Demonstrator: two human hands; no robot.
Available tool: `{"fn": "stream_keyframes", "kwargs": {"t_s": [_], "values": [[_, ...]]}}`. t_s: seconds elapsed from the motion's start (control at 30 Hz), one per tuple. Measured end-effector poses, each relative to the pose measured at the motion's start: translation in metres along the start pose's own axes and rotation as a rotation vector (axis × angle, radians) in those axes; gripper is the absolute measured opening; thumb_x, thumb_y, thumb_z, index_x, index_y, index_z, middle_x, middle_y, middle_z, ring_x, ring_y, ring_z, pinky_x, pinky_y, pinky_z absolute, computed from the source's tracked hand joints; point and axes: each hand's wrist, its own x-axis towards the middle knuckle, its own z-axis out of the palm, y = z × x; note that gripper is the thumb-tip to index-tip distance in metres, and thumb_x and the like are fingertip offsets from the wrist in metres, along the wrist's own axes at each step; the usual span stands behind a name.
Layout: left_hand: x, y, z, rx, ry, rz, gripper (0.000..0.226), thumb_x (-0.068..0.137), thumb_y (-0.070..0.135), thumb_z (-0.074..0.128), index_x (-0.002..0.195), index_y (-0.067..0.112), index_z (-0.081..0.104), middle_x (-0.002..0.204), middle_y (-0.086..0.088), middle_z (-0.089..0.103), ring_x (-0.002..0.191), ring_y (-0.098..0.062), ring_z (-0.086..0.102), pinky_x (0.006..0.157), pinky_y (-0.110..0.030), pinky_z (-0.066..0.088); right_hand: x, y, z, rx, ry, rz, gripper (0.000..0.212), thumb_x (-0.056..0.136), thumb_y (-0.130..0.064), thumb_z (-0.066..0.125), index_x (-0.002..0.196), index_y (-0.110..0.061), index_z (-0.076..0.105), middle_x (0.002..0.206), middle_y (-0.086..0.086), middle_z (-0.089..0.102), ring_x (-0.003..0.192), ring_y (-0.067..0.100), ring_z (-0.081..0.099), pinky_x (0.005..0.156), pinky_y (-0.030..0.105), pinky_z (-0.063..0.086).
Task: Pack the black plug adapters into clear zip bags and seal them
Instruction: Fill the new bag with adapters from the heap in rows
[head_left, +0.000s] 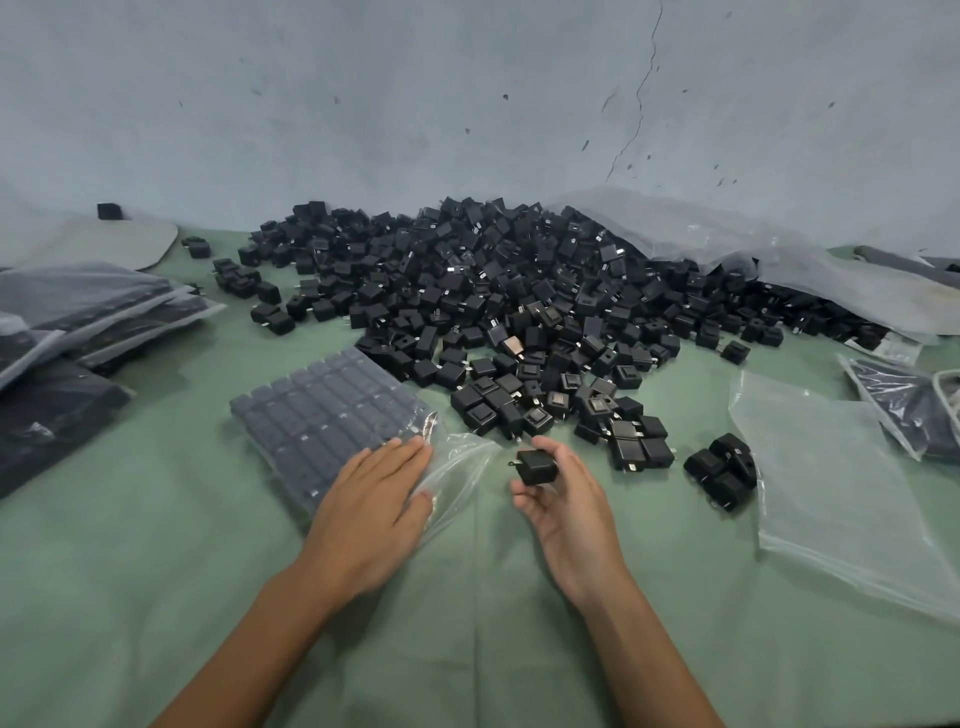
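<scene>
Adapter (536, 466) within right hand (563, 506) grip.

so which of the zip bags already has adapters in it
The zip bag under the left hand, filled with neat rows of adapters. The zip bag lying flat to the right of the right hand is empty.

black adapters (498, 291), clear bags (831, 467) (slightly milky), green cloth (156, 571), pale grey wall (415, 104).
</scene>
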Motion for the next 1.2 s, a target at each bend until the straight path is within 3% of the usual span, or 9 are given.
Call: {"fn": "stream_keyframes", "kwargs": {"t_s": [0.13,0.23,0.4,0.57,0.7,0.8,0.9,1.03,1.2], "values": [[0.001,0.0,0.0,-0.016,0.005,-0.001,0.066,0.092,0.049,0.018,0.156,0.031,0.027,0.162,0.016,0.02,0.15,-0.002,0.012,0.117,-0.021,-0.003,0.003,0.004,-0.004,-0.047,-0.072,0.011,0.039,0.092,0.01,0.041,0.122,-0.003,0.062,0.097,0.017,0.068,0.073,0.026,0.067,0.065,0.029,0.058],[0.004,0.004,-0.004,-0.044,0.029,0.003,0.064,0.091,0.043,0.026,0.15,0.026,0.042,0.157,0.01,0.035,0.147,-0.009,0.027,0.118,-0.025,0.01,0.003,0.008,-0.002,-0.178,-0.142,-0.004,0.042,0.086,0.013,0.048,0.117,-0.007,0.068,0.097,0.016,0.069,0.069,0.027,0.066,0.06,0.029,0.056],[0.018,0.009,-0.016,-0.063,0.093,0.018,0.05,0.09,0.033,0.033,0.125,0.022,0.067,0.125,0.003,0.066,0.111,-0.019,0.057,0.098,-0.034,0.04,0.01,0.008,0.011,-0.816,-0.327,-0.19,0.029,0.074,-0.034,0.074,0.103,-0.033,0.072,0.097,-0.005,0.069,0.06,0.011,0.062,0.055,0.024,0.048],[0.02,0.002,-0.015,-0.232,0.144,0.022,0.045,0.091,0.025,0.037,0.122,0.025,0.07,0.113,0.009,0.069,0.095,-0.007,0.052,0.087,-0.014,0.032,0.02,0.021,0.018,-1.237,-0.271,-0.596,0.033,0.077,-0.061,0.072,0.099,-0.037,0.065,0.1,-0.025,0.066,0.085,-0.012,0.055,0.069,0.01,0.043],[0.021,0.002,-0.011,-0.262,0.161,-0.023,0.042,0.093,0.028,0.038,0.12,0.031,0.07,0.109,0.023,0.063,0.098,0.009,0.048,0.087,-0.011,0.028,0.024,0.032,0.017,-1.429,-0.075,-0.969,0.031,0.077,-0.053,0.077,0.1,-0.034,0.07,0.116,-0.008,0.049,0.103,0.008,0.042,0.078,0.018,0.041],[0.023,0.001,-0.014,-0.308,0.166,-0.041,0.041,0.092,0.026,0.04,0.118,0.031,0.071,0.107,0.019,0.066,0.096,0.005,0.05,0.09,-0.019,0.036,0.034,0.021,0.028,-1.572,-0.152,-1.13,0.033,0.08,-0.048,0.075,0.098,-0.02,0.073,0.13,0.008,0.054,0.115,0.026,0.047,0.095,0.032,0.045],[0.026,0.002,-0.015,-0.287,0.127,-0.081,0.041,0.091,0.03,0.042,0.121,0.032,0.07,0.112,0.013,0.068,0.099,-0.006,0.052,0.094,-0.032,0.04,0.039,0.019,0.032,-1.651,-0.263,-1.032,0.037,0.083,-0.042,0.074,0.098,-0.008,0.072,0.131,0.013,0.059,0.115,0.033,0.055,0.093,0.044,0.049],[0.028,0.006,-0.017,-0.075,0.071,-0.033,0.04,0.082,0.037,0.055,0.118,0.03,0.069,0.103,0.011,0.064,0.095,-0.014,0.054,0.09,-0.042,0.045,0.038,0.017,0.02,-1.629,-0.36,-0.833,0.042,0.091,-0.046,0.062,0.118,-0.015,0.064,0.137,0.002,0.051,0.121,0.022,0.047,0.102,0.035,0.044],[0.03,0.007,-0.01,0.069,0.146,-0.01,0.029,0.084,0.019,0.067,0.113,0.024,0.071,0.099,0.004,0.064,0.09,-0.022,0.057,0.08,-0.042,0.047,0.037,0.012,0.017,-1.648,-0.407,-0.846,0.036,0.093,-0.037,0.057,0.118,-0.013,0.066,0.136,0.001,0.051,0.12,0.021,0.047,0.099,0.033,0.044]]}}
